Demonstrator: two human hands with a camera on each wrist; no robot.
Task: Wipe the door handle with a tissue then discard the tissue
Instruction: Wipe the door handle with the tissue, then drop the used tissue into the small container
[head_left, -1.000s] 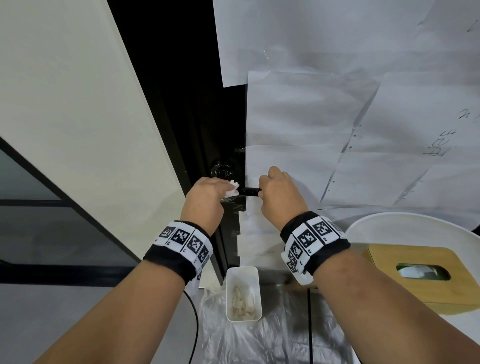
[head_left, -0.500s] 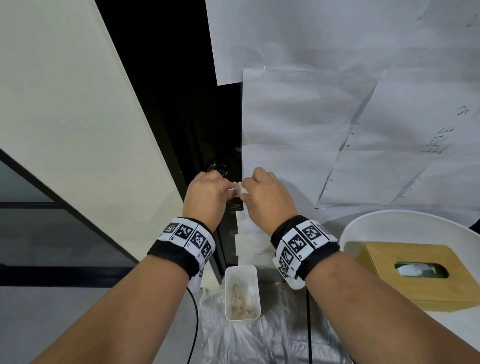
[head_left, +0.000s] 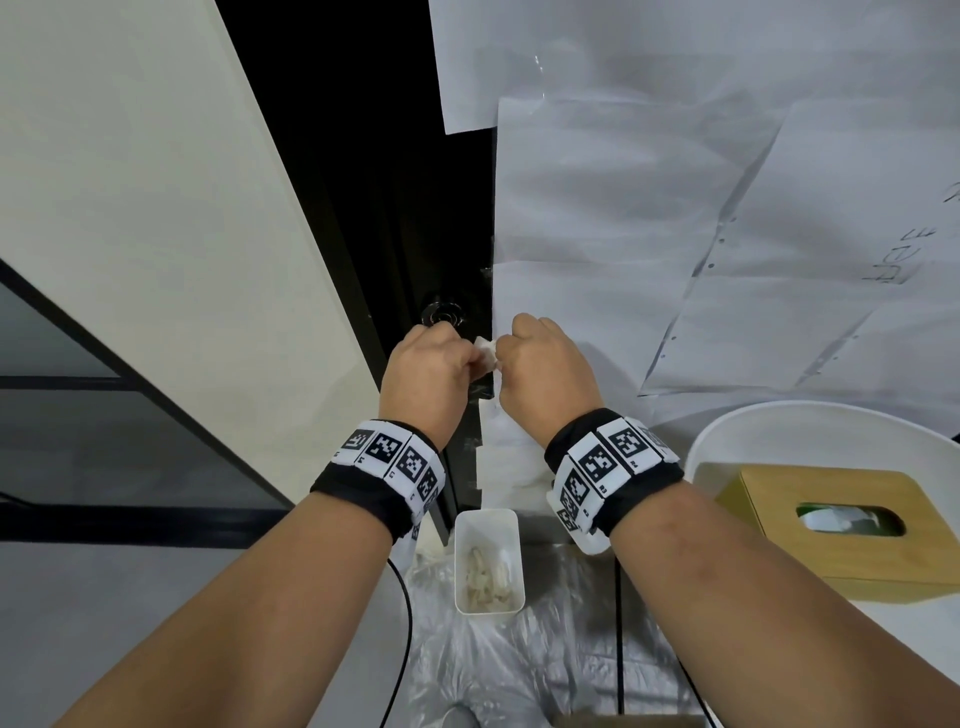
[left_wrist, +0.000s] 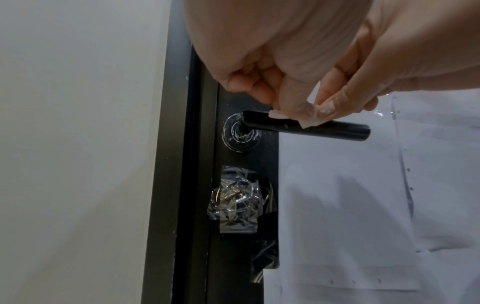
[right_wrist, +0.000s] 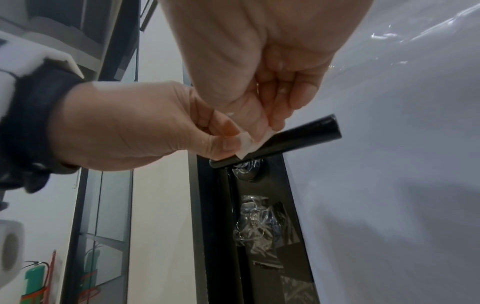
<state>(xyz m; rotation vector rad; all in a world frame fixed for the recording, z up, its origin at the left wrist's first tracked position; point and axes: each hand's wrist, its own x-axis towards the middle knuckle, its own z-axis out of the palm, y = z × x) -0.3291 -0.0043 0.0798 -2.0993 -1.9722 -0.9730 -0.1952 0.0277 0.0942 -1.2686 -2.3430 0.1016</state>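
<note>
A small white tissue (head_left: 485, 356) lies against the top of the black door handle (left_wrist: 335, 131), near its round base. My left hand (head_left: 431, 364) pinches the tissue's left part between thumb and fingers (left_wrist: 291, 102). My right hand (head_left: 545, 374) pinches its right part, seen from below in the right wrist view, where the tissue (right_wrist: 245, 144) sits on the handle (right_wrist: 301, 136) between both hands. The handle's free end sticks out bare to the right. In the head view the hands hide the handle.
A white bin (head_left: 511, 551) holding used tissues stands on the floor below the hands, on clear plastic sheeting. At right a wooden tissue box (head_left: 841, 493) sits on a round white table (head_left: 779, 421). Paper sheets (head_left: 623, 208) cover the door. A cream wall (head_left: 156, 208) is at left.
My right hand left the handle's outer end and moved left to meet the left hand. Both hands now pinch the tissue together.
</note>
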